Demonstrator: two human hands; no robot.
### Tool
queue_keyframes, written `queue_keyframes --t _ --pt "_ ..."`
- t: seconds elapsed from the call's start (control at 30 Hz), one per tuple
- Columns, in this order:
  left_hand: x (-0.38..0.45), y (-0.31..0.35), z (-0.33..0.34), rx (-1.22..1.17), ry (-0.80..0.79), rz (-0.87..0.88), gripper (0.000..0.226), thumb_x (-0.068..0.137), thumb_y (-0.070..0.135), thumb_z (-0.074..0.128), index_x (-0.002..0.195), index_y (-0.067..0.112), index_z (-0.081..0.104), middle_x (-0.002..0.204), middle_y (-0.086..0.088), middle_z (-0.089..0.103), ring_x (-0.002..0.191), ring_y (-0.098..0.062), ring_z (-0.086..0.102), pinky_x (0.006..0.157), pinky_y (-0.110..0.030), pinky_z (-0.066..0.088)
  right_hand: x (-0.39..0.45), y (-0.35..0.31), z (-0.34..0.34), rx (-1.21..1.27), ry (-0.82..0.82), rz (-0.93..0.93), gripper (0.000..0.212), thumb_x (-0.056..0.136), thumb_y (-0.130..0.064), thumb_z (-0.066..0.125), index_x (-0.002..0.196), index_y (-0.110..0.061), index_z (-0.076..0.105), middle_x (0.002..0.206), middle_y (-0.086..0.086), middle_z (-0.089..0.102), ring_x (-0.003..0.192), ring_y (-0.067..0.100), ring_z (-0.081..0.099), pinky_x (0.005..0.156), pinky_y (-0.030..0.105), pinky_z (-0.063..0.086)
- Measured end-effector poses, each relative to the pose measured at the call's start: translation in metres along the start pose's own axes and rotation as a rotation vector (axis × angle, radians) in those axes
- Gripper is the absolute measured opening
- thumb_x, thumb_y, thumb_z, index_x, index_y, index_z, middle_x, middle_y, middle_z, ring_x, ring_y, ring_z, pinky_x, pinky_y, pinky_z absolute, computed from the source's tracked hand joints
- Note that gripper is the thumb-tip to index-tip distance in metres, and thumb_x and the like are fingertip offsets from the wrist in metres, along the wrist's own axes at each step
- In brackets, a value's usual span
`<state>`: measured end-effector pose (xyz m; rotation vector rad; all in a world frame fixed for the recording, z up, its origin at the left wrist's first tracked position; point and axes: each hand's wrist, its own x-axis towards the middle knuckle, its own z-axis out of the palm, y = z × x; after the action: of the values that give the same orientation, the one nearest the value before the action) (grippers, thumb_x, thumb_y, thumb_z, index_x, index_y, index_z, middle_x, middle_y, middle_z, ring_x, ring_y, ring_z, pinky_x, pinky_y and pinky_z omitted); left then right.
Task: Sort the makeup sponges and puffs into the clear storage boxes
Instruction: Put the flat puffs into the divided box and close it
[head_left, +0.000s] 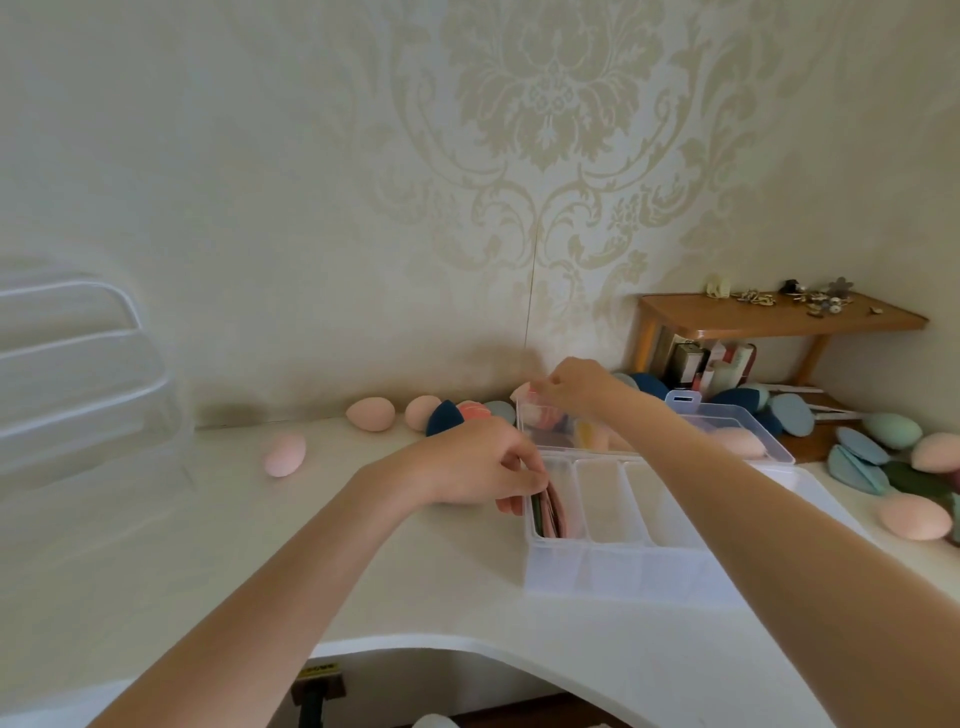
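Flat puffs (545, 512) stand in the near clear box's (613, 566) left compartment, pinched by the left hand (485, 470), while the right hand (571, 387) grips the far box's (727, 426) rim.

Two clear storage boxes (613, 519) (727, 421), two hands (483, 470) (571, 387), one wooden shelf (769, 317); at least six pink egg-shaped sponges (370, 413), several blue and green puffs (862, 447).

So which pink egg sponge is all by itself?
The pink egg sponge lying alone on the white table's left; the others sit by the wall or among puffs.
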<state>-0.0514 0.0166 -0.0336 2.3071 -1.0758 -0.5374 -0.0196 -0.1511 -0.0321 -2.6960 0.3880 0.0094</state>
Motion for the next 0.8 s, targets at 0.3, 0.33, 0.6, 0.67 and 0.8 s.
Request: queue_keyframes --t 0.3,0.33,0.6,0.67,0.8 --pt "-0.002 0.0 -0.006 0.104 0.039 -0.032 0.018 0.089 0.038 0.052 0.099 0.03 0.066 0.072 0.016 0.06 0.078 -0.007 0.06 0.083 -0.026 0.045 -0.031 0.006 -0.048 0.172 0.48 -0.296 0.015 0.089 -0.007 0.058 0.08 -0.006 0.07 0.071 0.0 0.063 0.06 0.011 0.06 0.061 0.006 0.047" --pt "-0.001 -0.001 -0.008 0.111 0.088 -0.035 0.017 0.088 0.039 0.053 0.096 0.034 0.066 0.076 0.016 0.06 0.082 -0.01 0.061 0.087 -0.03 0.046 -0.04 0.006 -0.056 0.139 0.402 -0.299 0.011 0.087 -0.009 0.061 0.086 -0.009 0.072 0.077 -0.001 0.065 0.062 0.009 0.061 0.065 0.009 0.05" --pt "-0.001 0.018 -0.001 0.29 0.075 0.005 0.027 0.084 0.045 0.058 0.108 0.032 0.062 0.085 0.017 0.042 0.087 -0.008 0.046 0.07 -0.018 0.036 -0.122 0.001 -0.062 -0.114 -0.126 -0.282 0.014 0.074 -0.026 0.077 0.083 -0.016 0.077 0.08 -0.003 0.074 0.079 0.021 0.067 0.07 0.024 0.052" --pt "0.0 0.021 0.003 0.336 0.03 -0.001 0.035 0.082 0.043 0.061 0.113 0.027 0.061 0.08 0.017 0.038 0.089 -0.01 0.044 0.062 -0.016 0.034 -0.129 0.001 -0.056 -0.196 -0.187 -0.272 0.022 0.074 -0.028 0.076 0.091 -0.015 0.076 0.089 -0.002 0.074 0.082 0.015 0.065 0.066 0.016 0.046" --pt "0.0 0.021 0.01 0.358 0.011 -0.031 0.033 0.078 0.041 0.067 0.106 0.024 0.063 0.093 0.006 0.041 0.098 -0.019 0.05 0.076 -0.03 0.043 -0.13 0.003 -0.037 -0.247 -0.223 -0.259 0.031 0.077 -0.026 0.074 0.106 -0.014 0.071 0.105 -0.001 0.071 0.088 0.009 0.06 0.07 0.012 0.043"
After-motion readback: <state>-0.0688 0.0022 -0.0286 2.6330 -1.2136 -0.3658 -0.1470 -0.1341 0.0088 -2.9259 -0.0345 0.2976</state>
